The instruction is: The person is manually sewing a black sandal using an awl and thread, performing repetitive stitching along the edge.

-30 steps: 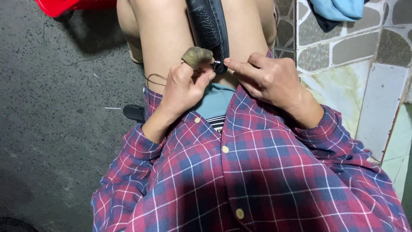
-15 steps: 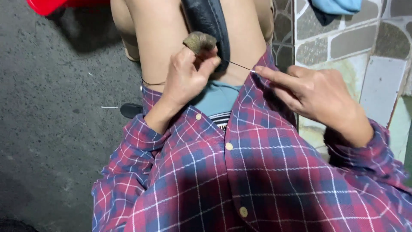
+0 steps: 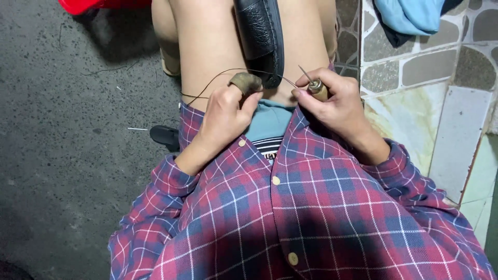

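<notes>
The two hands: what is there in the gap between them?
In the head view, between the left hand and right hand sits the black shoe's end, with a thin thread near it.

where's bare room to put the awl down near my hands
Free: dark floor left of your left hand, between the red object and your sleeve. Crowded: your lap, where the black shoe, thread and awl in your right hand meet.

we seem to be at a street-side shoe-repair spot, seated low over rough grey pavement beside a wall of stone-pattern tiles. a black shoe sits between our knees, an awl and thread in hand, loose thread scraps lying on the ground.
</notes>
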